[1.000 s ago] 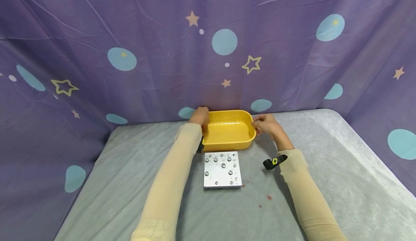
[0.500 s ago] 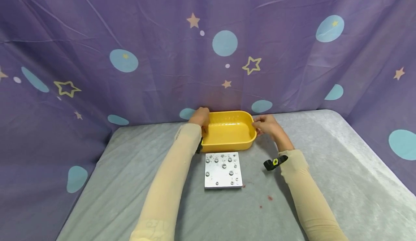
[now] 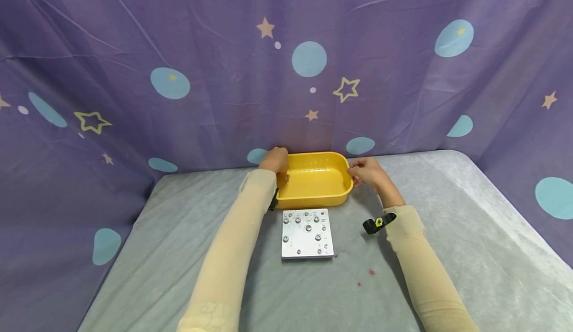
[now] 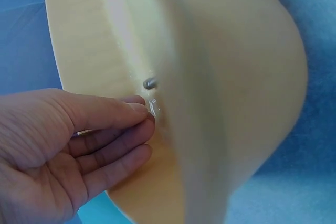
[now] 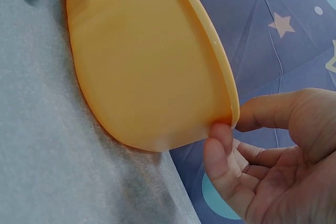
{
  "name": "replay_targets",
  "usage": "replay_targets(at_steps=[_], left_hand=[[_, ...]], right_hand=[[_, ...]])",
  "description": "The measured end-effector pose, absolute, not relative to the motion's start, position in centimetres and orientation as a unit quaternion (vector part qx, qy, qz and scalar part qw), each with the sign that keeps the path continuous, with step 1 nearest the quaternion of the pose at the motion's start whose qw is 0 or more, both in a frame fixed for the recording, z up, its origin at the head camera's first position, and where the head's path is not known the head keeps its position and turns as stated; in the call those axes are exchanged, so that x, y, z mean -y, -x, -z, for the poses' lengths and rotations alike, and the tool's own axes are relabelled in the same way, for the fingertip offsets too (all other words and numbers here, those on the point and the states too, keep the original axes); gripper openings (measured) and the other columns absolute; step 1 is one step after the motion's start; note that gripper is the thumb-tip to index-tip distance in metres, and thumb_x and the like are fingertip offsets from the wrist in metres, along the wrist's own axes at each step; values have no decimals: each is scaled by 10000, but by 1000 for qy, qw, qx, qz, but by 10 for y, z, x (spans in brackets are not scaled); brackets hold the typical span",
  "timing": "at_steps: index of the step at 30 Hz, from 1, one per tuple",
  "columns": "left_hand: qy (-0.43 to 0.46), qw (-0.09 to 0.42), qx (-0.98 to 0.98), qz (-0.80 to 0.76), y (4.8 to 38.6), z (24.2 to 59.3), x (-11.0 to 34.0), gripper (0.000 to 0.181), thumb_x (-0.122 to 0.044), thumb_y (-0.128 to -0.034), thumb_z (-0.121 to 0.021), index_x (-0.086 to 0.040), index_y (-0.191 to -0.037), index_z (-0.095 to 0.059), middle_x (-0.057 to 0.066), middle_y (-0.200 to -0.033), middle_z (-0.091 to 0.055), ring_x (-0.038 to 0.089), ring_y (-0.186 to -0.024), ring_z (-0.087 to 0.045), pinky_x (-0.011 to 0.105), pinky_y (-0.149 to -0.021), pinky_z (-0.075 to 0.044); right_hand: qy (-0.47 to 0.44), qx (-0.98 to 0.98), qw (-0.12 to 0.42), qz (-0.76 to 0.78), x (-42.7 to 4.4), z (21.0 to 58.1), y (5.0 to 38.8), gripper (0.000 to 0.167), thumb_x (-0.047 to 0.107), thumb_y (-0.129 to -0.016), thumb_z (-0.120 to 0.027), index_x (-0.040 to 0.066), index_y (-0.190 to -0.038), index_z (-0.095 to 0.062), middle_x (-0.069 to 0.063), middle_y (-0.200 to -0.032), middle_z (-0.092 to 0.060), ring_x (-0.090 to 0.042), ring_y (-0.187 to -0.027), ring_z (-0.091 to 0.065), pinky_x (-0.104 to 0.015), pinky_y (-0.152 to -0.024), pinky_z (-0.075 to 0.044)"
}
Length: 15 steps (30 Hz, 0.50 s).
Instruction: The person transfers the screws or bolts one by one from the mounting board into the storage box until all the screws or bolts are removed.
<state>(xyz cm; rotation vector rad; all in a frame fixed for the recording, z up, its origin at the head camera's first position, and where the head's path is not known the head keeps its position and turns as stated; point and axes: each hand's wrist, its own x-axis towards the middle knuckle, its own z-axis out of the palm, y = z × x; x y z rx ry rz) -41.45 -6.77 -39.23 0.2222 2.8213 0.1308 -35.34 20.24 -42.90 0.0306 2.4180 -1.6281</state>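
A yellow tray (image 3: 318,178) stands at the far edge of the table. My left hand (image 3: 274,162) reaches over its left end; in the left wrist view the thumb and fingertips come together inside the tray. Just beyond those fingertips is a small metal screw (image 4: 150,83), apart from them. Whether anything is pinched between the fingertips is hidden. At the tray's right end my right hand (image 3: 366,169) pinches the rim between thumb and finger, as the right wrist view shows. In front of the tray lies a square metal plate (image 3: 309,235) with several screws in it.
The table (image 3: 447,242) has a grey cloth over it, with small red marks near the plate. A purple curtain (image 3: 215,93) hangs right behind the tray. A black wrist strap (image 3: 378,223) sits at the right sleeve.
A small dark thing, likely the screw, now shows beside my left hand inside the tray, where it was not visible before. The right hand, tray and plate stay where they were.
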Motion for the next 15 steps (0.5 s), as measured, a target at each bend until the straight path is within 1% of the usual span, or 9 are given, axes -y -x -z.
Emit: replay_targets(at_steps=[2,5,8,10,13,15], left_hand=[[-81,152,-984,-45,414,391,67,183,74,-884,-617,22,-1055,-653,189,-1126,-626,255,-797,-517,278,-497,-341],[-82,149,-984,-51,413,388,66,169,78,-860,-603,22,-1016,-635,191,-1077,-611,245,-740,-489,277,-480,-321],[-83,149,-983,-60,413,384,65,126,87,-830,-598,6,-924,-619,168,-945,-580,222,-650,-425,283,-467,-286],[-89,150,-982,-68,413,382,64,110,86,-825,-589,-24,-815,-584,127,-813,-522,201,-593,-353,292,-467,-255],[-115,143,-980,-80,410,377,62,241,72,-813,-575,-80,-642,-498,55,-639,-402,164,-540,-262,287,-475,-228],[-138,138,-977,-90,407,373,61,298,57,-815,-569,-100,-580,-475,19,-572,-365,148,-527,-245,281,-489,-234]], right_hand=[[-13,-826,113,553,-202,428,354,357,101,-989,-590,-130,-1262,-580,-154,-955,-645,-84,-653,-603,-270,-669,-593],[-14,-826,114,551,-202,427,353,360,107,-991,-591,-126,-1265,-583,-139,-933,-641,-92,-662,-604,-277,-678,-594],[-14,-827,114,551,-202,427,353,360,111,-990,-592,-124,-1263,-587,-109,-885,-627,-96,-663,-601,-288,-688,-598],[-15,-826,115,551,-202,427,353,359,114,-989,-593,-121,-1261,-587,-90,-860,-615,-93,-658,-597,-294,-693,-599],[-13,-824,114,555,-203,428,353,350,107,-986,-592,-126,-1247,-584,-87,-848,-612,-89,-643,-594,-283,-668,-596],[-14,-822,112,558,-203,430,354,343,104,-983,-594,-126,-1237,-585,-90,-854,-613,-86,-632,-592,-265,-644,-588]])
